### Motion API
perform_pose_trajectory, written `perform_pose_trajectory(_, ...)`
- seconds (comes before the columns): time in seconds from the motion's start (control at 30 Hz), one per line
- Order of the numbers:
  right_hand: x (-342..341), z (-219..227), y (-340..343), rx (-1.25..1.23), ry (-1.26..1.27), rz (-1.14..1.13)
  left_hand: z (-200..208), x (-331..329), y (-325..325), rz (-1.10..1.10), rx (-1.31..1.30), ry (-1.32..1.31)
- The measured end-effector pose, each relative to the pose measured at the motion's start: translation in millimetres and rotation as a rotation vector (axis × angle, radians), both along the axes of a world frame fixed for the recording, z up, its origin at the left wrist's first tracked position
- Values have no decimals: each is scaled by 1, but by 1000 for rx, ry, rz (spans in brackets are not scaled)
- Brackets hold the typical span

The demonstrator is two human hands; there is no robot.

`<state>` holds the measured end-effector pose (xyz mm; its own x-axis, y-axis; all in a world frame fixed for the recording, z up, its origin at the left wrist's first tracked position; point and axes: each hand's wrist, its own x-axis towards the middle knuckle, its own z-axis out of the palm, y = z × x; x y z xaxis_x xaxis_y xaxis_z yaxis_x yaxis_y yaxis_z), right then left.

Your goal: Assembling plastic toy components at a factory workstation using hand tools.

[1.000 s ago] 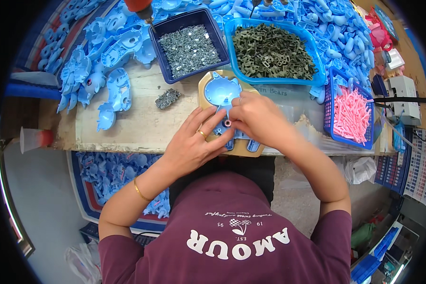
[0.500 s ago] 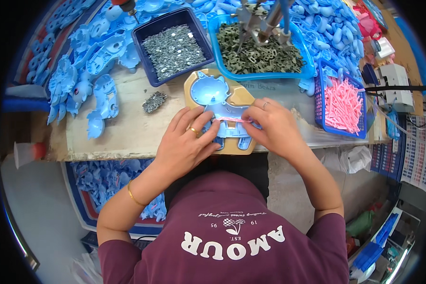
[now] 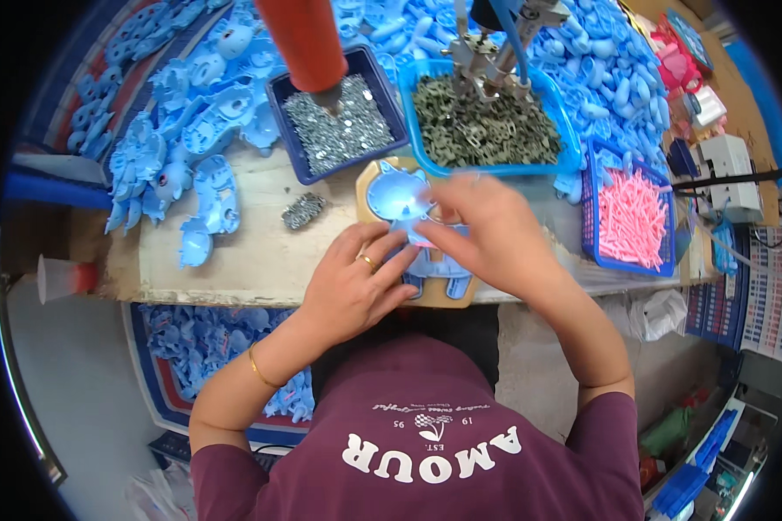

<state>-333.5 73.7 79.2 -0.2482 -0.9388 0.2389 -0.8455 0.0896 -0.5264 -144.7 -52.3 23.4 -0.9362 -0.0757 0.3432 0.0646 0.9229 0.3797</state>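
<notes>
A light-blue toy shell half with a round, eared head lies hollow side up in a tan board-like holder at the table's front edge. My left hand rests at the shell's left side, fingers apart and tips touching its body. A bit of pink shows beside those fingertips, mostly covered. My right hand is over the shell's right side, near its head; its fingers are smeared by motion, and whether they hold anything cannot be made out. Both hands hide much of the shell's middle.
Behind the holder stand a navy tray of small metal parts and a blue basin of dark green clips. A red-orange driver hangs over the tray. Pink sticks fill a basket at right. Blue shells lie left.
My right hand has lifted from the pink piece on the shell's body and moved up toward its head. My left hand stays on the shell. The view has shifted, and the driver appears larger.
</notes>
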Motion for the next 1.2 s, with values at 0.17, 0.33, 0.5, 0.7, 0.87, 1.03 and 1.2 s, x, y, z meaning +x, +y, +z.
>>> perform_pose_trajectory(0.17,-1,75,-125,-631,17,79,9,-15,-36,189,63,87)
perform_pose_trajectory(0.33,8,117,-154,-315,-585,278,2,-37,-110,456,-171,82)
perform_pose_trajectory(0.5,-11,97,-139,-365,-524,283,2,-73,-127,295,-313,-121)
perform_pose_trajectory(0.7,-29,86,-115,-282,-443,181,-7,-80,-128,279,-289,-152)
perform_pose_trajectory(0.87,-35,94,-103,-242,-552,227,-14,-80,-128,331,-237,-63)
perform_pose_trajectory(1.03,-37,89,-94,-239,-637,248,-4,-80,-121,353,242,50)
perform_pose_trajectory(1.2,-24,88,-82,-217,-755,206,3,-64,-83,154,312,246)
